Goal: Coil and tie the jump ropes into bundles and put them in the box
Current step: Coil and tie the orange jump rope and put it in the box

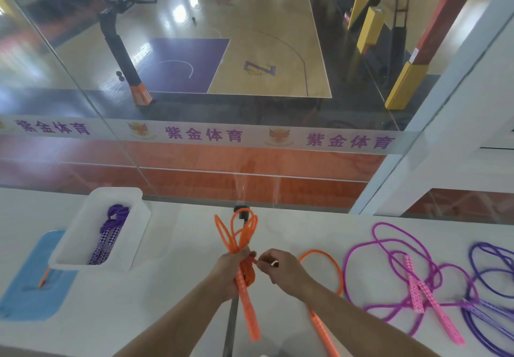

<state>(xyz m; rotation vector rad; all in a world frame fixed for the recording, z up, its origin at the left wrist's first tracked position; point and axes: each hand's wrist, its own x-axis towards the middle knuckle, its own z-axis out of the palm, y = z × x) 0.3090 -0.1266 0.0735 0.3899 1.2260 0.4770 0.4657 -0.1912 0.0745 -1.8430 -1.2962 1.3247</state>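
Item in hand: a thin orange plastic jump rope (242, 248), coiled into loops above the near middle of the white table (178, 287), is clenched by the left hand (232, 269) while the right hand (281, 269) pinches its free strand; tying is judged under way, and a firm pull is called for next. Loose smooth pink (389, 262) and purple cords (489, 273) are spread toward the right edge. At the far left edge, a white rectangular plastic box (91, 234) is seen holding one tied purple rope bundle (111, 231).
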